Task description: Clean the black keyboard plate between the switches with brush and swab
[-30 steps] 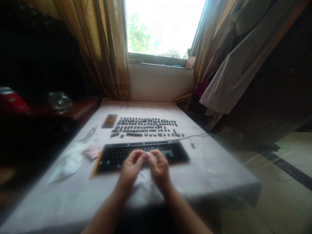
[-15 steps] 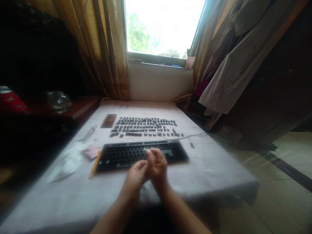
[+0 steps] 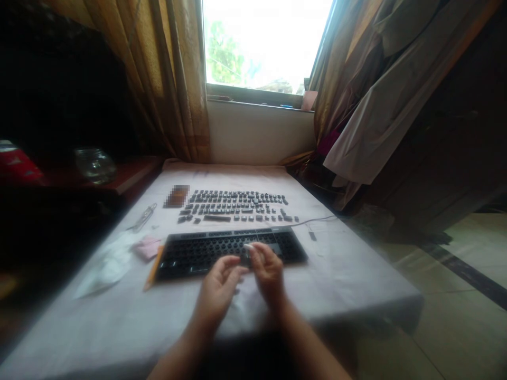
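The left hand [image 3: 222, 279] is half curled, thumb and fingers apart, nothing seen in it. Just right of it, the right hand [image 3: 270, 270] pinches a small white piece [image 3: 248, 246] over the black keyboard [image 3: 198, 250]; both hide part of its near edge. Left of that lie an orange strip [image 3: 153, 269], pink cloth [image 3: 148, 247] and crumpled white wad [image 3: 108, 263]. Farther off, loose keycaps [image 3: 217, 218] sit in rows.

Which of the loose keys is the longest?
The dark bar in the row nearest the keyboard; the other loose keys are all shorter.
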Demonstrator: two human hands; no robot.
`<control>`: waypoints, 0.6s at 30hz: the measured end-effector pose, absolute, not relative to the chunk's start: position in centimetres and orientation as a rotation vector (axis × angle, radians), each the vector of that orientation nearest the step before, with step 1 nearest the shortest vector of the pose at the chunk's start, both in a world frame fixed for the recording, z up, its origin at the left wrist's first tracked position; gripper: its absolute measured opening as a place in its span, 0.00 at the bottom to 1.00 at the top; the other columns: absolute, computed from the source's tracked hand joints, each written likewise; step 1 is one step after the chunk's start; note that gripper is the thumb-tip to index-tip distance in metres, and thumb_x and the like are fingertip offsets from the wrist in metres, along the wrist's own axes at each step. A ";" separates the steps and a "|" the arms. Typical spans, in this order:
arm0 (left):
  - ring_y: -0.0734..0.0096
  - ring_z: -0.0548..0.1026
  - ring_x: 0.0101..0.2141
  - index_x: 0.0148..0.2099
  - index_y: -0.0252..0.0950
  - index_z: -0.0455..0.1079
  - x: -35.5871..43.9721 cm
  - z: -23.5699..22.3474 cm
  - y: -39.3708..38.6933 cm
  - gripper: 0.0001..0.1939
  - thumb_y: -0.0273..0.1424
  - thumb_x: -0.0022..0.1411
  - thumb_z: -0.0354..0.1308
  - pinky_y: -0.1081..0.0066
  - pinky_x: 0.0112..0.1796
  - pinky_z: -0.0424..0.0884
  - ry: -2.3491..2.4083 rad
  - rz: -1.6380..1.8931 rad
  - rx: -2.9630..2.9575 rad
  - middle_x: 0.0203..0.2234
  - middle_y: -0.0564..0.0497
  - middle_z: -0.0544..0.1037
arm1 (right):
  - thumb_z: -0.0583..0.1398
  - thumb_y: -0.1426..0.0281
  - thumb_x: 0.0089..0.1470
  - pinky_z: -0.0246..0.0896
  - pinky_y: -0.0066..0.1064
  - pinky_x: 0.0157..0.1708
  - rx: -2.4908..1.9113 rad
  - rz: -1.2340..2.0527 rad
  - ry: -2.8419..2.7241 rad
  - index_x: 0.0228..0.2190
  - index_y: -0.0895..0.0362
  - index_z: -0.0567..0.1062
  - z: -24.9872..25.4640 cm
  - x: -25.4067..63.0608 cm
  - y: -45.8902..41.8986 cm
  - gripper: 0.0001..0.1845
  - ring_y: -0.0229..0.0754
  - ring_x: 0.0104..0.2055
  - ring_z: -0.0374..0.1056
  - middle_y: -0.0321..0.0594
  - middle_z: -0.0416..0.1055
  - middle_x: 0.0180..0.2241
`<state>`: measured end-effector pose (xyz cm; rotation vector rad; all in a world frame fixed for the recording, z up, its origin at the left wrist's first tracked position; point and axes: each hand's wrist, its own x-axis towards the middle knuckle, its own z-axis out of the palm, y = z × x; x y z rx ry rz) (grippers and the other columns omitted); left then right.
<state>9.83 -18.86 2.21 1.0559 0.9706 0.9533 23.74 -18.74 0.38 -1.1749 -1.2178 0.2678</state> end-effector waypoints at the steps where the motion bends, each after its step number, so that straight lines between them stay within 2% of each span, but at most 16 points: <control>1: 0.65 0.78 0.35 0.51 0.37 0.70 9.6 2.3 -18.5 0.30 0.49 0.51 0.67 0.72 0.31 0.73 0.994 0.966 1.092 0.38 0.45 0.80 | 0.60 0.67 0.59 0.72 0.31 0.35 -1.175 0.272 -1.236 0.35 0.55 0.78 0.5 23.9 -19.0 0.07 0.42 0.32 0.76 0.40 0.80 0.31; 4: 0.65 0.77 0.35 0.55 0.39 0.69 9.5 2.7 -17.5 0.34 0.50 0.50 0.66 0.74 0.26 0.71 1.026 0.977 1.187 0.39 0.47 0.78 | 0.60 0.67 0.58 0.71 0.29 0.33 -1.176 0.305 -1.294 0.32 0.55 0.79 0.7 23.7 -19.8 0.07 0.41 0.30 0.76 0.39 0.80 0.29; 9: 0.70 0.73 0.27 0.39 0.34 0.75 10.1 3.0 -16.5 0.23 0.49 0.51 0.65 0.77 0.21 0.66 1.019 0.929 1.299 0.28 0.50 0.77 | 0.61 0.67 0.55 0.69 0.26 0.27 -1.200 0.353 -1.329 0.28 0.55 0.77 1.4 23.6 -20.3 0.07 0.39 0.24 0.73 0.36 0.77 0.23; 12: 0.72 0.71 0.25 0.36 0.34 0.75 10.5 2.9 -16.0 0.22 0.49 0.52 0.64 0.78 0.20 0.64 1.010 0.896 1.321 0.24 0.51 0.75 | 0.61 0.68 0.54 0.68 0.26 0.24 -1.220 0.379 -1.336 0.28 0.55 0.76 1.7 24.2 -20.2 0.05 0.38 0.23 0.71 0.35 0.76 0.22; 18: 0.72 0.70 0.24 0.35 0.34 0.75 11.5 2.3 -14.4 0.22 0.50 0.52 0.64 0.77 0.20 0.64 0.998 0.825 1.357 0.24 0.51 0.76 | 0.60 0.68 0.54 0.65 0.24 0.23 -1.297 0.413 -1.349 0.28 0.55 0.76 1.8 26.3 -19.4 0.06 0.37 0.23 0.70 0.35 0.75 0.22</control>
